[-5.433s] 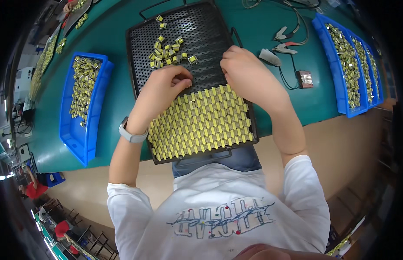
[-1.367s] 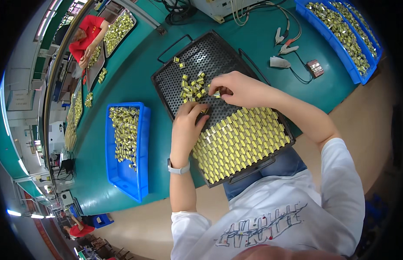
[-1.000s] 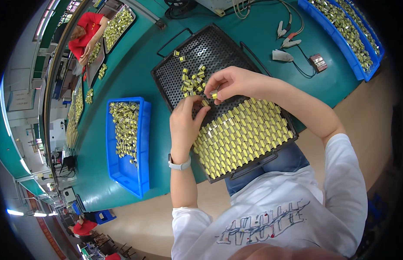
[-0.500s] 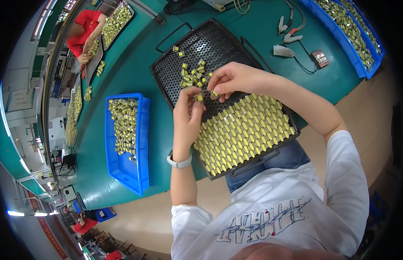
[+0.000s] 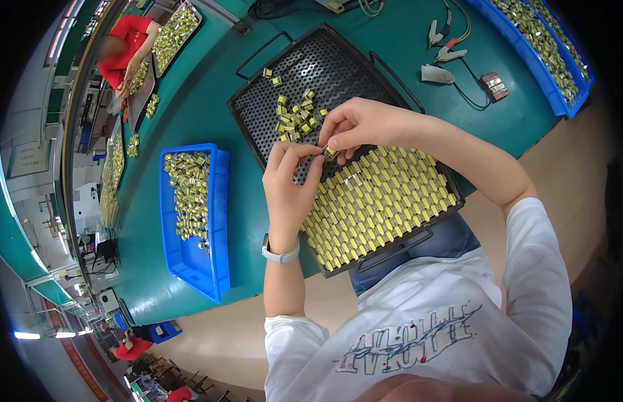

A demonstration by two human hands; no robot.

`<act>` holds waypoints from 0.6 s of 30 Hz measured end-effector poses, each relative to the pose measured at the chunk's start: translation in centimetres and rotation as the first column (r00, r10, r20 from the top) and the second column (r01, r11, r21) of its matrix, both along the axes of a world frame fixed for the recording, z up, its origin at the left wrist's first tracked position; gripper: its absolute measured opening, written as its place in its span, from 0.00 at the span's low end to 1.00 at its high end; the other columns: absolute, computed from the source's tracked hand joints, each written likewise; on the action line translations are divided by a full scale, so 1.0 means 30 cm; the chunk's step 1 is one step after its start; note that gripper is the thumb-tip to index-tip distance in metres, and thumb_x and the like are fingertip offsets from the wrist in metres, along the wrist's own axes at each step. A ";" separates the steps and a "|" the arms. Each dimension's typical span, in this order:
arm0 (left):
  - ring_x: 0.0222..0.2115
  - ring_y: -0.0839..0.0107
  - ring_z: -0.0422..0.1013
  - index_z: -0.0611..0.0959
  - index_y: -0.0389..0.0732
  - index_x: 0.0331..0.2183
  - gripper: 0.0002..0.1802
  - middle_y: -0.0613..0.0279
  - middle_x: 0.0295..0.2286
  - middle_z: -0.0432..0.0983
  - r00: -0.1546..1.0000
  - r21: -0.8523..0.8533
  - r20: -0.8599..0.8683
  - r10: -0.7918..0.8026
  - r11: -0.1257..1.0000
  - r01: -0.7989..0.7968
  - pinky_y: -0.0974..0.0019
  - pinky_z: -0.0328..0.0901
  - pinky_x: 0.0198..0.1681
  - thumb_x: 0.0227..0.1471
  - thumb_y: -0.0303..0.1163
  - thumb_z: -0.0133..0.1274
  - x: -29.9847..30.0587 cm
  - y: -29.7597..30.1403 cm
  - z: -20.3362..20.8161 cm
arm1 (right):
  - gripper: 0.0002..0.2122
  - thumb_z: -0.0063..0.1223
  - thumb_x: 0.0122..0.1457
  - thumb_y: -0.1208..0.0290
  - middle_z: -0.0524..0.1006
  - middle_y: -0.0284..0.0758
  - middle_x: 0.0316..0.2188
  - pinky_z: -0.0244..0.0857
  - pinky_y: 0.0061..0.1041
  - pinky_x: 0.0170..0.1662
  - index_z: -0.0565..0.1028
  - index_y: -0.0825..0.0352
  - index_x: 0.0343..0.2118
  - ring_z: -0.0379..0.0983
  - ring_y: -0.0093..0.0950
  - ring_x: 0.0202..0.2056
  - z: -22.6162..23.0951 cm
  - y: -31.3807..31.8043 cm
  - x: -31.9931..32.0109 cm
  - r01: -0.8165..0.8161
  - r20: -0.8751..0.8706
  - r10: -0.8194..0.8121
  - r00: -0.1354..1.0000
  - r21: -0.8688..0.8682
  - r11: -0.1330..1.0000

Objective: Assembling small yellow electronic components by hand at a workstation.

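Centre-frame, the right hand pinches a yellow component over the dark tray; the left hand's grip is unclear. Tabletop separates tray and blue bin, left. Shirt lettering shows lower right.

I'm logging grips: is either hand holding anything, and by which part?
The right hand pinches a small yellow component, exactly where is too small to tell; whether the left hand holds anything is unclear.
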State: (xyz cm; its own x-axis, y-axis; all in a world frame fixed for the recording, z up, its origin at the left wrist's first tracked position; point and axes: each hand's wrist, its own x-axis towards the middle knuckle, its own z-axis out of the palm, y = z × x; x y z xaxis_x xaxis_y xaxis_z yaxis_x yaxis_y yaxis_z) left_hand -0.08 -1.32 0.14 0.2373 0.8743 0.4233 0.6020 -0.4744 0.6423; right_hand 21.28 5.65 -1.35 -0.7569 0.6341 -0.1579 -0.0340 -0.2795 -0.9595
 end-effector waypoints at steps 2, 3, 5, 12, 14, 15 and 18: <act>0.28 0.73 0.70 0.83 0.37 0.32 0.08 0.63 0.30 0.74 0.999 0.057 -0.024 -0.025 0.998 0.026 0.72 0.65 0.30 0.48 0.20 0.65 0.001 0.000 -0.001 | 0.12 0.57 0.65 0.71 0.81 0.36 0.37 0.75 0.21 0.42 0.76 0.75 0.45 0.81 0.24 0.36 0.007 -0.006 0.002 -0.004 0.004 0.004 1.000 -0.006 1.000; 0.29 0.72 0.71 0.83 0.37 0.32 0.08 0.62 0.30 0.75 0.999 0.056 -0.042 -0.023 0.998 0.025 0.71 0.66 0.31 0.47 0.19 0.65 0.000 -0.003 0.004 | 0.12 0.57 0.65 0.71 0.81 0.36 0.37 0.75 0.21 0.42 0.76 0.75 0.45 0.81 0.24 0.36 0.011 -0.008 0.001 -0.003 0.003 0.004 1.000 -0.007 1.000; 0.29 0.70 0.73 0.83 0.37 0.31 0.08 0.61 0.30 0.75 0.998 0.054 -0.061 -0.021 0.998 0.024 0.70 0.68 0.31 0.46 0.19 0.65 -0.003 -0.005 0.005 | 0.12 0.57 0.65 0.70 0.81 0.37 0.36 0.75 0.20 0.42 0.76 0.75 0.44 0.81 0.24 0.35 0.016 -0.012 0.000 -0.005 0.012 0.005 1.000 -0.007 1.000; 0.28 0.70 0.73 0.83 0.37 0.31 0.09 0.61 0.30 0.75 0.997 0.091 -0.079 -0.026 0.995 0.033 0.69 0.68 0.30 0.45 0.16 0.63 0.000 -0.010 -0.002 | 0.11 0.57 0.65 0.71 0.81 0.37 0.36 0.75 0.20 0.41 0.76 0.75 0.43 0.81 0.24 0.35 0.007 -0.015 -0.006 -0.002 -0.006 0.002 1.000 -0.003 1.000; 0.28 0.70 0.73 0.83 0.37 0.31 0.09 0.61 0.30 0.75 0.996 0.083 -0.079 -0.028 0.996 0.035 0.69 0.68 0.30 0.44 0.16 0.62 0.004 -0.011 -0.004 | 0.11 0.57 0.64 0.72 0.82 0.37 0.34 0.75 0.20 0.41 0.76 0.75 0.42 0.81 0.24 0.35 0.019 -0.019 -0.006 -0.018 0.029 0.018 0.999 0.008 1.000; 0.28 0.70 0.73 0.82 0.37 0.30 0.09 0.61 0.29 0.75 0.997 0.084 -0.064 -0.036 0.996 0.042 0.69 0.68 0.30 0.44 0.15 0.62 0.005 -0.010 -0.007 | 0.11 0.57 0.64 0.72 0.82 0.37 0.34 0.75 0.20 0.41 0.76 0.75 0.42 0.81 0.24 0.35 0.017 -0.019 -0.006 -0.018 0.029 0.018 0.999 0.007 1.000; 0.28 0.69 0.73 0.82 0.37 0.30 0.09 0.61 0.29 0.74 0.992 0.101 -0.108 -0.058 0.993 0.069 0.69 0.69 0.29 0.43 0.16 0.62 -0.017 -0.007 -0.002 | 0.10 0.57 0.64 0.72 0.82 0.37 0.34 0.75 0.21 0.41 0.76 0.75 0.42 0.81 0.24 0.35 0.014 -0.019 -0.005 -0.019 0.028 0.019 0.999 0.005 1.000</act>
